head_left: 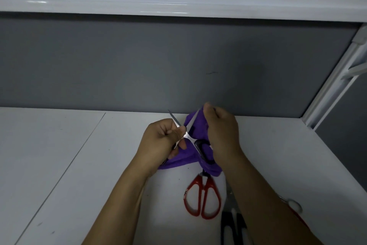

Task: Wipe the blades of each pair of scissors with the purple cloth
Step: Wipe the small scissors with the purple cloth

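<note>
Your left hand (158, 141) grips the open scissors (190, 137); your right hand (222, 131) pinches the purple cloth (199, 131) around the right blade.

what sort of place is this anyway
Likely a plain workstation or desk booth rather than a home room: a white tabletop, a grey partition panel behind it, and a white frame rail overhead.

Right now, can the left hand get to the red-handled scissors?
Probably not yet: the left hand grips the open scissors. Once freed, likely yes: the red-handled scissors lie close below, handles uncovered, tips under the purple cloth.
</note>
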